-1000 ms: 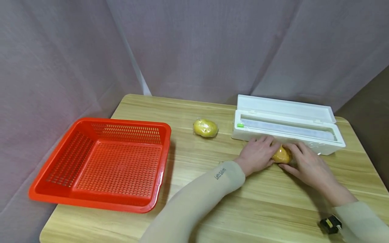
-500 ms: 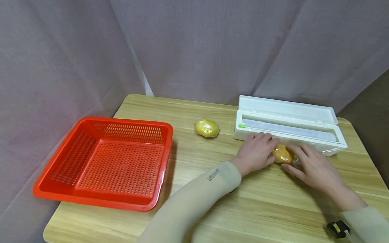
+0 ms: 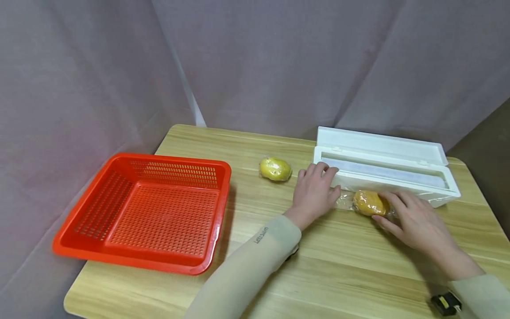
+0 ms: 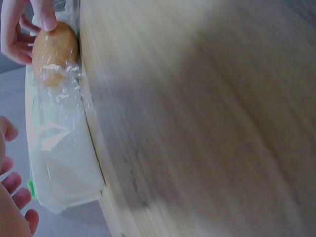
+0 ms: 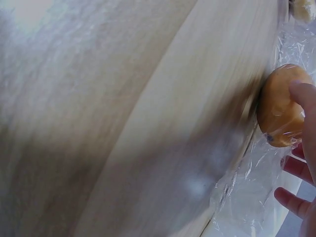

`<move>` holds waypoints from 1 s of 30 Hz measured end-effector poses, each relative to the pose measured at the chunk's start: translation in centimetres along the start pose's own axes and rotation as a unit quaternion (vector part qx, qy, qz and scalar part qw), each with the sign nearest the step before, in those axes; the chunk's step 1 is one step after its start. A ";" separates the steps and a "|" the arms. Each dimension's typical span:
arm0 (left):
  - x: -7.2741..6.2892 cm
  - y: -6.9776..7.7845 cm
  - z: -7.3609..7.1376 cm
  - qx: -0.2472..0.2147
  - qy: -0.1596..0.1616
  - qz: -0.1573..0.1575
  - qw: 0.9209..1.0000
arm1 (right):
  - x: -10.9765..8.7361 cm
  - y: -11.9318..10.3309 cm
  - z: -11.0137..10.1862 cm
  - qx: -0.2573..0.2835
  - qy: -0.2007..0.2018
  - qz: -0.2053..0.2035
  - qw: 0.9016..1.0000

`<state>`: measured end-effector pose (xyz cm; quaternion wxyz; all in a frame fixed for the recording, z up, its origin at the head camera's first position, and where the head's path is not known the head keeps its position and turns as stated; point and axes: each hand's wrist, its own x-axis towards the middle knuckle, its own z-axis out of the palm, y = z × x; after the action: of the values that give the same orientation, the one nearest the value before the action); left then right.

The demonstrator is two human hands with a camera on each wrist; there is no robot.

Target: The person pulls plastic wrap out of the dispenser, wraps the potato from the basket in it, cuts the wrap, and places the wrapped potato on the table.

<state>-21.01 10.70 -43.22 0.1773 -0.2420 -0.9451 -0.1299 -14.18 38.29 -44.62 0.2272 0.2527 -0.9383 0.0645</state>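
An orange-yellow mango (image 3: 367, 203) lies in clear plastic film in front of a white cling-film box (image 3: 354, 180). My right hand (image 3: 416, 219) holds its right side, the thumb (image 5: 303, 94) lying on the skin and the fingers behind. Crinkled film (image 3: 343, 199) stretches from the fruit to the left, as the left wrist view also shows. My left hand (image 3: 314, 192) is by the box's left end, its fingers (image 4: 22, 197) loosely bent and apart from the mango. Inside the box, under its raised lid (image 3: 382, 141), lies a pale roll (image 3: 382, 172).
A yellow oval fruit (image 3: 275, 169) wrapped in film sits left of the box. On the left, a red perforated plastic basket (image 3: 224, 195) stands on the wooden table (image 3: 338, 274). A small black device (image 3: 446, 304) is near the right sleeve. Grey curtains hang behind.
My left hand has let go of the mango's left side and moved left to the box's end, uncovering the film. The right hand stays on the mango. The head view has shifted slightly.
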 end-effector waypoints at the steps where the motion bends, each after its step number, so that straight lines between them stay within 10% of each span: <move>1: 0.0 -0.2 0.0 -0.004 0.008 -0.008 1.000 | 0.0 0.0 0.0 0.000 0.000 -0.001 1.000; 15: 0.4 -2.1 0.8 -0.072 0.026 -0.093 0.993 | 1.0 -0.2 -0.8 -0.005 0.003 -0.009 1.000; 30: 1.3 -2.5 0.8 -0.106 -0.003 -0.117 0.987 | 7.1 -2.4 -2.3 0.011 0.022 -0.045 0.999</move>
<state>-23.57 9.35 -43.85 0.1317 -0.1480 -0.9481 -0.2487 -17.54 33.60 -39.29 0.2478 0.2961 -0.9198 0.0703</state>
